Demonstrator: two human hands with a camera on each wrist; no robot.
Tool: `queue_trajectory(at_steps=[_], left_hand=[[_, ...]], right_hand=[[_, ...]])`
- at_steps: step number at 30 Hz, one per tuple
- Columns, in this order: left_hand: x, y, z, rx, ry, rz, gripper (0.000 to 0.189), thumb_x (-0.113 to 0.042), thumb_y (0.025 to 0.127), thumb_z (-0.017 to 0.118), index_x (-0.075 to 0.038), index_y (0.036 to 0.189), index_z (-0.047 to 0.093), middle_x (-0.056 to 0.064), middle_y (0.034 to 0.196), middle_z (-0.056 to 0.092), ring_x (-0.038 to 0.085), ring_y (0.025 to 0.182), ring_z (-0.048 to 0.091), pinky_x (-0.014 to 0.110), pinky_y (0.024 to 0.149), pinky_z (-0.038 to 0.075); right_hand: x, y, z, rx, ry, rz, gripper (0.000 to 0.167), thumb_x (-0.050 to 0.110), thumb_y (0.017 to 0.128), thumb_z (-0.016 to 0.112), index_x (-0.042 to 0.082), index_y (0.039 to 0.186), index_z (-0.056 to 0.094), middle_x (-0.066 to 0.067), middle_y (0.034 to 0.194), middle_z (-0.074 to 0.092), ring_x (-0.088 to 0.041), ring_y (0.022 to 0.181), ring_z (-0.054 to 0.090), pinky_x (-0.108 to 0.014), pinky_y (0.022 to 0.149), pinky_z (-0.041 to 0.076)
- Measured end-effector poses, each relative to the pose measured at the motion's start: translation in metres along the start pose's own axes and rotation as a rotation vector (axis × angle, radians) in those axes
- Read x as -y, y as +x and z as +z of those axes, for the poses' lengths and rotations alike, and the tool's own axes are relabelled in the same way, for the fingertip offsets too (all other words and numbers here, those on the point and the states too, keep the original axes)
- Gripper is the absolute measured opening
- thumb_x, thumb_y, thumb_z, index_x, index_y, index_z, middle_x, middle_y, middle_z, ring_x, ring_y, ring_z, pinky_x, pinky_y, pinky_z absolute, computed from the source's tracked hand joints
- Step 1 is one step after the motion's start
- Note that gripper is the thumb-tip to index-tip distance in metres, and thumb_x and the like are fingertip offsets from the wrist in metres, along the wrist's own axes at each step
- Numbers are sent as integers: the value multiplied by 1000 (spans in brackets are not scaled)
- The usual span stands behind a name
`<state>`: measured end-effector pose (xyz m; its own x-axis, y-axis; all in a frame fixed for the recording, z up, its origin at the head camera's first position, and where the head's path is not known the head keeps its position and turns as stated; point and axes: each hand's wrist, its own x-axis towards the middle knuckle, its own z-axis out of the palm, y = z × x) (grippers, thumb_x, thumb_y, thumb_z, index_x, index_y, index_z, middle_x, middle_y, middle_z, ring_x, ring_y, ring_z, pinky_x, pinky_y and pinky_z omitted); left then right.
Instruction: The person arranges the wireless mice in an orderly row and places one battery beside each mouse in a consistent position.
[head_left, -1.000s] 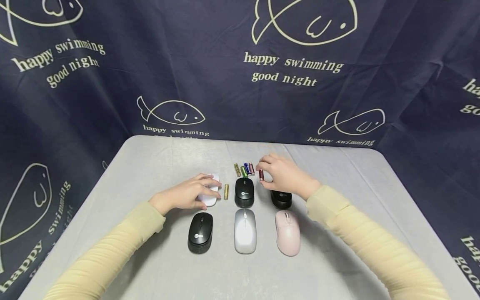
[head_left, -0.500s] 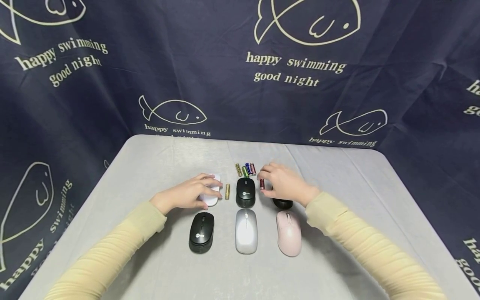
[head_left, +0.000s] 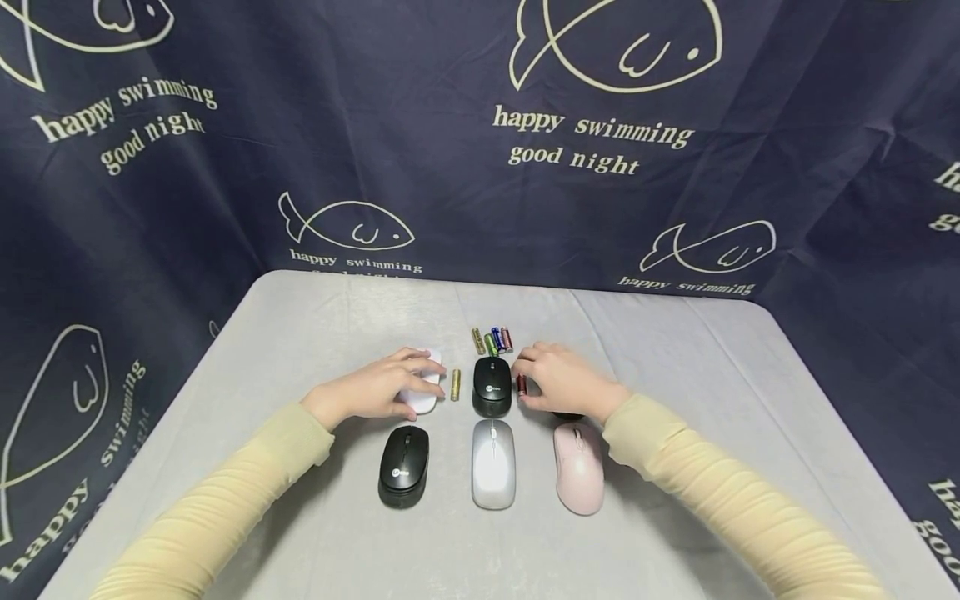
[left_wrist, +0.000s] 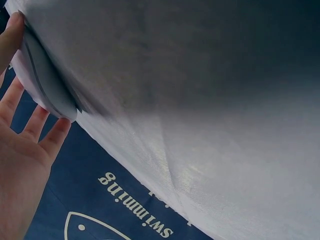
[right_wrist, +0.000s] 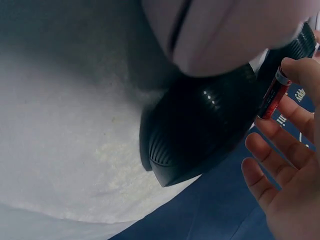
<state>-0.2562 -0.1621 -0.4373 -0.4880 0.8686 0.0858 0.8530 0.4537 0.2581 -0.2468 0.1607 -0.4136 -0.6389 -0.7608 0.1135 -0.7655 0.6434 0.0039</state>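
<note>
My left hand [head_left: 378, 387] lies over a white computer mouse [head_left: 423, 405], its fingers partly covering it. The left wrist view shows the thumb on one side of this mouse [left_wrist: 47, 82] and fingers on the other. My right hand [head_left: 566, 379] pinches a red AA-size battery [head_left: 522, 384] between thumb and finger, just right of the middle black mouse [head_left: 492, 387]. In the right wrist view the battery [right_wrist: 274, 96] has a silvery end near the thumb, and the other fingers are spread. Beneath the right hand, another black mouse [head_left: 567, 415] is mostly hidden.
A gold battery [head_left: 455, 385] lies between the white and middle black mice. Behind them, several batteries [head_left: 480, 341] in gold, green, blue and red sit together. Nearer the front are a black mouse [head_left: 403, 467], a silver mouse [head_left: 493, 465] and a pink mouse [head_left: 579, 470].
My right hand has come nearer with the red battery, from beside the battery group to beside the middle black mouse, covering more of the right black mouse. My left hand stays on the white mouse.
</note>
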Motion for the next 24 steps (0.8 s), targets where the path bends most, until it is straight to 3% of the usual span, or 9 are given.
queue_trajectory(at_steps=[24], left_hand=[[-1,0,0,-5,-22,-5,49,-26,71,79,-20,119,67,8,137,51,41,132,35,49,112,28]], right_hand=[[-1,-1,12,43,-19,22,32,35,75,72,16,100,68,-1,101,63,-21,97,57,-40,80,46]])
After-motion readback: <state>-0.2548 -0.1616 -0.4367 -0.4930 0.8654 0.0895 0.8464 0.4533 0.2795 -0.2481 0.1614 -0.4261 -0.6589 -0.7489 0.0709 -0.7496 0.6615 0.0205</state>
